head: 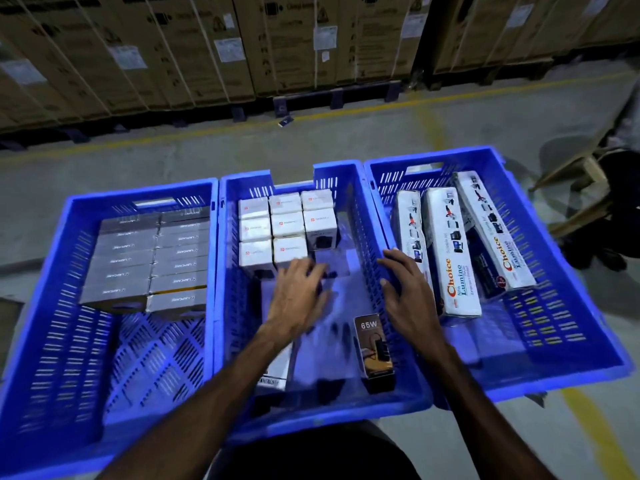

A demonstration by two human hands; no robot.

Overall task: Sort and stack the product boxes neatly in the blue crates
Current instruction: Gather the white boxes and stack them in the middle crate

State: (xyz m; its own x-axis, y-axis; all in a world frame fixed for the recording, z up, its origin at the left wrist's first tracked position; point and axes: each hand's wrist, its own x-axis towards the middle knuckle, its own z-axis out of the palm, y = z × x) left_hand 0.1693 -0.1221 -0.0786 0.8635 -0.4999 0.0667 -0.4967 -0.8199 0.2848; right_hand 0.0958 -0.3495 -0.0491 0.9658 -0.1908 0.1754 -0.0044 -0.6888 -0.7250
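Observation:
Three blue crates stand side by side. The left crate holds flat grey boxes stacked in two neat columns. In the middle crate, small white cube boxes fill the far end in rows. A dark "65W" box stands near its right wall, and a white box lies under my left forearm. The right crate holds three long white "Choice Lumino" boxes. My left hand hovers over the middle crate, fingers spread and blurred. My right hand is open over the wall between the middle and right crates.
Large strapped cardboard cartons on pallets line the far wall behind a yellow floor line. A small dark item lies on the concrete floor. A wooden stool and a seated person's dark legs are at the right.

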